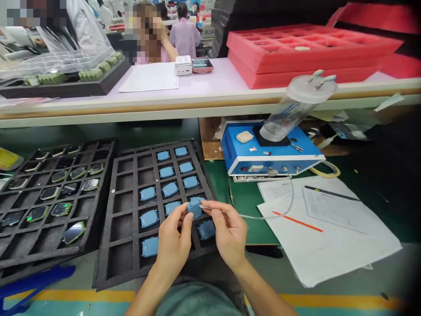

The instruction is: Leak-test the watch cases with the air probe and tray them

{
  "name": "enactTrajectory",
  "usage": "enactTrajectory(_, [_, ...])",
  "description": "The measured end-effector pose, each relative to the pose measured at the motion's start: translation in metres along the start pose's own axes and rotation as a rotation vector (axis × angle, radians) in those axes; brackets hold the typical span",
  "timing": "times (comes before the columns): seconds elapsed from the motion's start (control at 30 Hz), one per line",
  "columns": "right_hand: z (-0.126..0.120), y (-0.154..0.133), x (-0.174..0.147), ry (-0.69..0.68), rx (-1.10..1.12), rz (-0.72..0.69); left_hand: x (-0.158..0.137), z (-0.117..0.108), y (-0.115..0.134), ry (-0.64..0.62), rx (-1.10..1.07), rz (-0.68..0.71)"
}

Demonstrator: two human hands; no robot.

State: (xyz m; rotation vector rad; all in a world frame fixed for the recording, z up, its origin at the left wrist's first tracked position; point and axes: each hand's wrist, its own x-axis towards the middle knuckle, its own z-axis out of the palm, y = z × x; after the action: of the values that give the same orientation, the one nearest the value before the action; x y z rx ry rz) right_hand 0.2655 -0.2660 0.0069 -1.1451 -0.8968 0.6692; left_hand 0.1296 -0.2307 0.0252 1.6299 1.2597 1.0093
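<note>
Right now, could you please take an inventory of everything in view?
Held case: one, blue, above centre tray
Tray cases: eleven visible, blue, centre tray
Watches: over ten, mixed, left tray
Machine: one, blue, under shelf
Canister: one, clear, on machine
Hose: one, clear, from machine
Papers: several, white, lower right
Stick: one, orange, on papers
Pen: one, black, on papers
Foam stack: one, red, shelf right
Box: one, white, shelf centre
Parts: several, green, shelf left
People: several, pale clothes, behind
Left hand: one, bare, holding case
Right hand: one, bare, holding hose
</note>
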Motion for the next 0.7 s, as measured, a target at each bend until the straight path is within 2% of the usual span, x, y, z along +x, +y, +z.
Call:
enactTrajectory(0.33, [-0.0027, -0.0013, 0.0008, -0.011, -0.011, 0.003, 0.0006, 0.0022, 0.002, 0.012, 0.0, 0.025])
enactTrajectory(0.7, [-0.0027, 0.0004, 0.0017, -0.009, -0.017, -0.017, 0.0005, 0.0026, -0.0005, 0.009, 0.007, 0.133])
